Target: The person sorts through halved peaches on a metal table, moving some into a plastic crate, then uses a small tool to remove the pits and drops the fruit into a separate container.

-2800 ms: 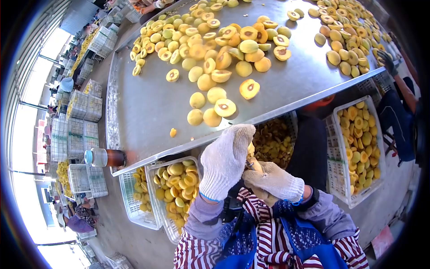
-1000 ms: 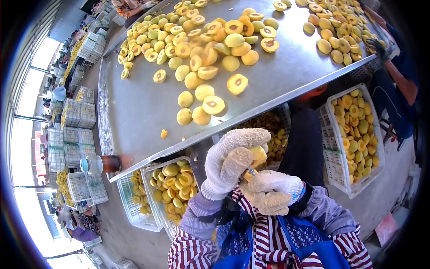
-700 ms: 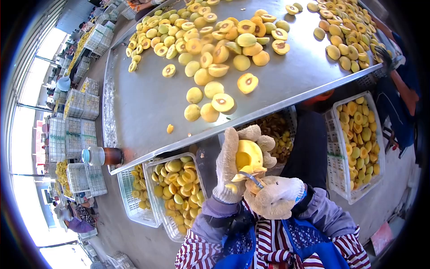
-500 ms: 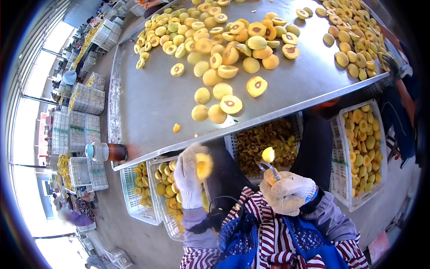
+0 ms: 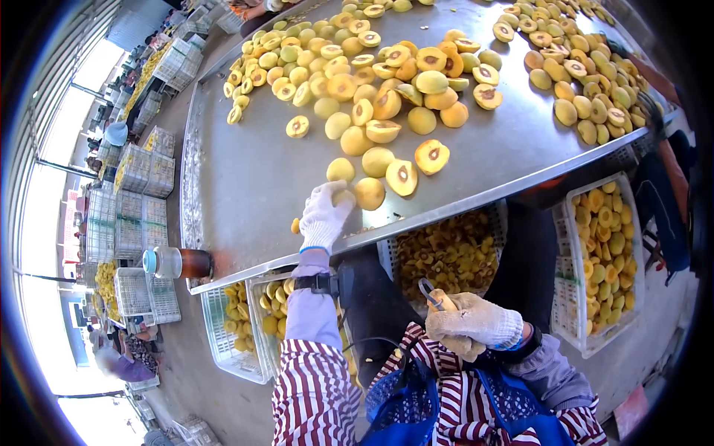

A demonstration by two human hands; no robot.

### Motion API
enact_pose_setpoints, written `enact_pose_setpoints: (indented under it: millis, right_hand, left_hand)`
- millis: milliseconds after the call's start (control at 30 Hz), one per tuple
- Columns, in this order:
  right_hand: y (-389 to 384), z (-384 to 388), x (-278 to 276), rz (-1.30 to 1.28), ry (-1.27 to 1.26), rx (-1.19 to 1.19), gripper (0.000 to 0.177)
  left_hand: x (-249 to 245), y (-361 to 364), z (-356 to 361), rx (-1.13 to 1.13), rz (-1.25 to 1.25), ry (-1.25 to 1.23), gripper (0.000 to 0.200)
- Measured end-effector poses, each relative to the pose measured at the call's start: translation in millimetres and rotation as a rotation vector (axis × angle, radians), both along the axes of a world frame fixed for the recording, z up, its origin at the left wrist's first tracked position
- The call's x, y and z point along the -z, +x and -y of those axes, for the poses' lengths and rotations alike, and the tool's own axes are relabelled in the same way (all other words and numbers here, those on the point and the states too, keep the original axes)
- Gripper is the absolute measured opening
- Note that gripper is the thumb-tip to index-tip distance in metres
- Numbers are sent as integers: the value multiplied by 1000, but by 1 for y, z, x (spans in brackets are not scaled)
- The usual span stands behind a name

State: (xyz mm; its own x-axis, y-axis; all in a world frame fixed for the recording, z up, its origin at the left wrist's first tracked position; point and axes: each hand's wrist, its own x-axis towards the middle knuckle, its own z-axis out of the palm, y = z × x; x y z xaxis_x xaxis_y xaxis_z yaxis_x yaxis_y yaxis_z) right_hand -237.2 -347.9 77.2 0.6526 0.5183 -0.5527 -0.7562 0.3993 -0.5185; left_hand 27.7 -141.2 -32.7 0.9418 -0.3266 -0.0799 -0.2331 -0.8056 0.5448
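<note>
My left hand point(image 5: 326, 212), in a white knitted glove, reaches onto the metal table point(image 5: 253, 201) near its front edge. Its fingers are closed around a yellow peach half point(image 5: 343, 198), mostly covered by the glove. Right beside them lies another peach half point(image 5: 370, 193), and cut halves with brown pit centres, such as this peach half point(image 5: 401, 178), sit close by. My right hand point(image 5: 472, 325), also gloved, grips the wooden handle of a pitting tool point(image 5: 439, 297) with a curved metal loop at its tip. It is held in front of my body, over my lap.
A large heap of peach halves point(image 5: 327, 74) covers the far table; another heap point(image 5: 587, 82) lies right, by a co-worker's dark-gloved hand point(image 5: 651, 111). Below stand a crate of brownish scraps point(image 5: 446, 253) and crates of peaches point(image 5: 606, 253). A bottle point(image 5: 177, 263) rests at the left edge.
My left hand has moved up from above the left crate, where it held a peach half, to the fruit on the table. The yellow piece near the tool's tip is gone.
</note>
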Motion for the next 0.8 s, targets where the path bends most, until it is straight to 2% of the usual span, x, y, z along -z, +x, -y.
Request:
enact_pose_setpoints:
  millis: [67,100,200,267,367,433,567,667,700,800]
  right_hand:
    - [1,-2,7,62,-8,18,27]
    - [5,-2,2,57,-57,15,27]
    - [9,-7,9,82,-108,45,27]
    - [14,-9,2,84,-202,60,28]
    - [18,-11,-3,98,-274,114,30]
    - [17,-10,-7,109,-295,165,29]
    - [11,-4,-15,109,-360,254,26]
    - [9,0,-16,120,-361,240,26]
    - [8,0,-20,116,-348,224,27]
    - [4,-9,-19,165,-390,199,29]
  left_hand:
    - [8,-8,-9,-112,-188,-253,55]
    - [-6,-18,-4,-231,-407,-519,62]
    - [-29,-57,3,-172,-726,-1297,67]
    - [-53,-86,20,-110,-856,-1493,69]
    - [-75,-129,49,-24,-910,-1624,69]
    - [-91,-153,64,-119,-852,-1583,65]
    - [-103,-173,67,-10,-902,-1393,65]
    - [-101,-178,67,-117,-754,-1292,72]
    - [-105,-178,67,-171,-745,-1318,68]
    - [-98,-175,63,-148,-768,-1503,64]
